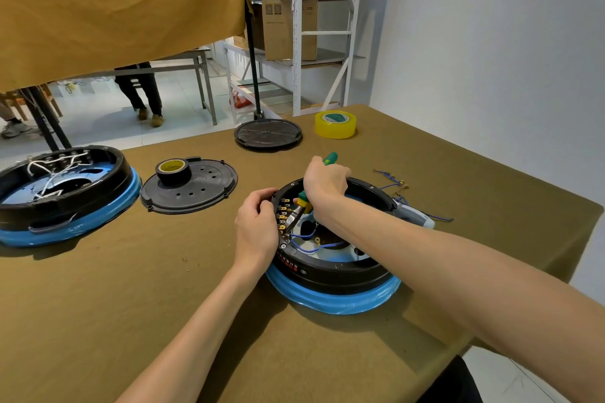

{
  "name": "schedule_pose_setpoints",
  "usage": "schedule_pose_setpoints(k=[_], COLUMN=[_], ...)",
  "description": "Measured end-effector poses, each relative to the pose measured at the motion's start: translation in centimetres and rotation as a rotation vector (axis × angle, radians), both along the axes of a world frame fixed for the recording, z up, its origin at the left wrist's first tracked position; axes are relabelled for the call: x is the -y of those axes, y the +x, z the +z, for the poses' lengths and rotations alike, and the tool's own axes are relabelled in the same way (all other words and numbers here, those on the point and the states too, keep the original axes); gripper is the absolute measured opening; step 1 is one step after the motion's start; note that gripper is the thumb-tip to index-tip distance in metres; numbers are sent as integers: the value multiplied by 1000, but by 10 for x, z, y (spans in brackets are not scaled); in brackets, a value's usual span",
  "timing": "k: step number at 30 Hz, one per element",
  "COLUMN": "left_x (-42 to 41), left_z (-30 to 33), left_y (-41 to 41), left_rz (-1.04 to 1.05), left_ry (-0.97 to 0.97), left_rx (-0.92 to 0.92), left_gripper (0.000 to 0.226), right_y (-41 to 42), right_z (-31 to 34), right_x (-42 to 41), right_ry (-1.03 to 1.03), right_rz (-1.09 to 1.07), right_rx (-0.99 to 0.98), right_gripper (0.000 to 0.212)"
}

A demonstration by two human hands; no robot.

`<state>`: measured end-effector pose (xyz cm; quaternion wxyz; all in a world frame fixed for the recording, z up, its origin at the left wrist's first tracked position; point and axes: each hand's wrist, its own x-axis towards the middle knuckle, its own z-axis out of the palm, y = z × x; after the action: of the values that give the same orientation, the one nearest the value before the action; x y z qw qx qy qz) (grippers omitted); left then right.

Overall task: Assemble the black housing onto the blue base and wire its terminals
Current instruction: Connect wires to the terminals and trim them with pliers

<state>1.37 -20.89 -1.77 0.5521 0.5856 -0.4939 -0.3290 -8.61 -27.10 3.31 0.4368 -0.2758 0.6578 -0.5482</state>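
Where the right hand grips, pliers half hidden.

Right hand grips pliers at the black housing's terminals; left hand holds its rim.

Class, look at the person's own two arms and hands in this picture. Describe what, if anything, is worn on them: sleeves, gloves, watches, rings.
Both forearms are bare up to the frame's edge: no sleeve shows on either. The left hand and the right hand wear no gloves. No watch, bracelet or strap shows at either wrist, and no ring can be seen on the fingers that show, though some fingers are hidden.
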Motion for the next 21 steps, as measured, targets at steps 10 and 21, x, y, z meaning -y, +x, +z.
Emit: schedule_pose_setpoints(k=[10,21], left_x=[0,2], left_z=[-1,-2], left_y=[1,6], left_rz=[-7,-35], left_ry=[-6,-12], left_rx=[24,46], left_gripper=[37,33], right_y=[-2,-73], right_z=[-1,30], right_x=[1,-4], right_ry=[5,-129], right_rz=[32,173], right_rx=[14,-66], right_gripper=[35,59])
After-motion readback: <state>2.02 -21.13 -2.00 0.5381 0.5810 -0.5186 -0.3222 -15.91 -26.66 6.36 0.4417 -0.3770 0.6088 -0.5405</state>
